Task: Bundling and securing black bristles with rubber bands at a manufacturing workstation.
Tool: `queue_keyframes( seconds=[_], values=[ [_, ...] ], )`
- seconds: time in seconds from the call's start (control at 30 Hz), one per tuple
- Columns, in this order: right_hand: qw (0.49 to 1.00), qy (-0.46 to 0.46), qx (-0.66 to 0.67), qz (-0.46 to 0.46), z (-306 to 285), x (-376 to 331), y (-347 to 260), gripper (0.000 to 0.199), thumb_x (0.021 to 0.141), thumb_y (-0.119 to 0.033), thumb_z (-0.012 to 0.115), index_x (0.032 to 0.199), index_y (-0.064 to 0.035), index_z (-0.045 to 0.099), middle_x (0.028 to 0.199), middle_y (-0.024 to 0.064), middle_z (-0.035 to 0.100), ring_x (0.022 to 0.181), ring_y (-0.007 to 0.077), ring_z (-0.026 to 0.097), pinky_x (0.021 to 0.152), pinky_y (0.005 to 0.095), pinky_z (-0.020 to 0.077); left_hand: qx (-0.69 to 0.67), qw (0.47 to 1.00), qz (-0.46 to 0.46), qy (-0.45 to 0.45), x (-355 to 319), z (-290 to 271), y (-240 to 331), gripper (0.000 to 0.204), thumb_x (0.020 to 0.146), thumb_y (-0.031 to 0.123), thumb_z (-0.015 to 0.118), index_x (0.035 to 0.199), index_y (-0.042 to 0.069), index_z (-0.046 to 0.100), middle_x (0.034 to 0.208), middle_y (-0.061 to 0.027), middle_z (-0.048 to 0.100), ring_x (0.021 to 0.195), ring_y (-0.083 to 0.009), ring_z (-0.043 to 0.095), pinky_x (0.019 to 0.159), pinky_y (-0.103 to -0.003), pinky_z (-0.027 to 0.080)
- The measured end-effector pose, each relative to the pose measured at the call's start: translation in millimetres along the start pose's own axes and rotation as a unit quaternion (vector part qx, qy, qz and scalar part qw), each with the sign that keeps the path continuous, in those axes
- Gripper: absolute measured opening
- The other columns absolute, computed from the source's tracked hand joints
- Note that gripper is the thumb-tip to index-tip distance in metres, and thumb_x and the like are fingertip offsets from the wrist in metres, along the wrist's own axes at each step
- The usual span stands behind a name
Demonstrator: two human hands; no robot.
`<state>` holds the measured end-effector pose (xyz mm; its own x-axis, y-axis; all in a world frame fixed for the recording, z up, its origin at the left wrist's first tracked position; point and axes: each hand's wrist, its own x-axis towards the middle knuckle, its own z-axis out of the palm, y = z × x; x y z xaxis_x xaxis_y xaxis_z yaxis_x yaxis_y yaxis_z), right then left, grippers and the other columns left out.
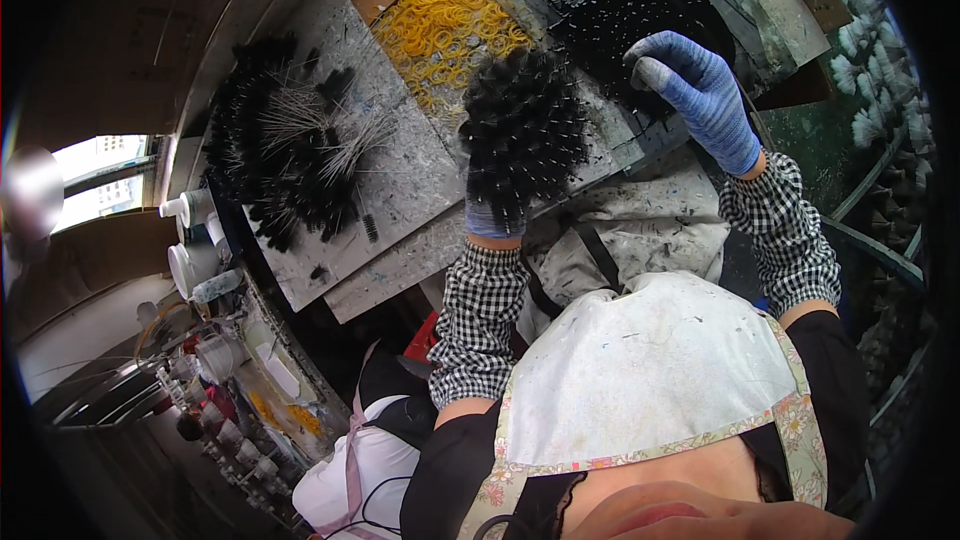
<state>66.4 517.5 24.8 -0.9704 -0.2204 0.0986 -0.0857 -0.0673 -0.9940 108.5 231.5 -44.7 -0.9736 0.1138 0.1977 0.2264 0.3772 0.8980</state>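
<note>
My left hand (492, 222), in a bluish glove, is closed around a thick bundle of small black brushes (525, 125). The bundle hides most of its fingers; pale tips dot the bristles. At the right, my right hand (700, 100) wears a blue knit glove with grey fingertips. Its fingers curl toward the thumb over the edge of a pile of small black pieces (640, 10) with white specks. What it pinches, if anything, is too small to make out. Left of the bundle lies a heap of black brushes with thin wire stems (300, 130).
Many yellow rings (440, 30) are spread behind the bundle on the stained grey worktop (400, 175). White tufted brushes (875, 50) stand along the right side. White containers (195, 265) sit beyond the left edge. A grey cloth (660, 230) lies before me.
</note>
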Motion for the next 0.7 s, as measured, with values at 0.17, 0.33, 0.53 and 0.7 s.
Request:
queue_keyframes(
  seconds=[0.17,0.33,0.53,0.7],
  values=[
    [0.999,-0.019,-0.026,-0.002,-14.3,14.9,-7.4,0.027,0.101,-0.022,0.07,0.121,-0.0044,0.072,0.107,0.0032,0.075,0.099,0.0097,0.069,0.092,0.0266,0.0564,-0.666,0.717,-0.206,0.008,39.5,-36.7,5.7,0.039,0.105,0.031,0.059,0.135,0.006,0.058,0.114,-0.0104,0.07,0.107,-0.0298,0.069,0.105,-0.048,0.054],
    [0.992,-0.101,-0.067,0.027,-0.1,13.4,-17.8,0.03,0.097,-0.029,0.075,0.116,-0.0054,0.073,0.103,0.0042,0.075,0.093,0.0108,0.07,0.089,0.0291,0.0588,-0.51,0.847,-0.139,-0.054,77.5,-28.3,44.6,0.028,0.097,0.011,0.072,0.123,0.006,0.062,0.1,-0.0055,0.069,0.096,-0.0203,0.07,0.095,-0.044,0.06],
    [0.94,-0.203,-0.27,0.038,11.0,24.6,-25.1,0.037,0.093,-0.037,0.078,0.111,-0.0051,0.074,0.097,0.0108,0.077,0.09,0.0182,0.074,0.089,0.0325,0.0598,-0.373,0.911,-0.121,-0.128,114.6,-11.7,63.3,0.024,0.098,0.012,0.07,0.121,0.008,0.064,0.097,-0.0064,0.069,0.092,-0.0198,0.069,0.097,-0.043,0.057],
    [0.92,-0.167,-0.353,0.029,1.1,37.1,-22.3,0.045,0.093,-0.039,0.077,0.12,-0.0048,0.07,0.11,0.015,0.075,0.105,0.0255,0.073,0.099,0.0382,0.0567,-0.295,0.939,-0.024,-0.173,151.4,11.4,67.4,0.025,0.098,0.015,0.072,0.121,0.006,0.065,0.103,-0.0062,0.072,0.095,-0.0187,0.071,0.086,-0.033,0.06]
  ],
)
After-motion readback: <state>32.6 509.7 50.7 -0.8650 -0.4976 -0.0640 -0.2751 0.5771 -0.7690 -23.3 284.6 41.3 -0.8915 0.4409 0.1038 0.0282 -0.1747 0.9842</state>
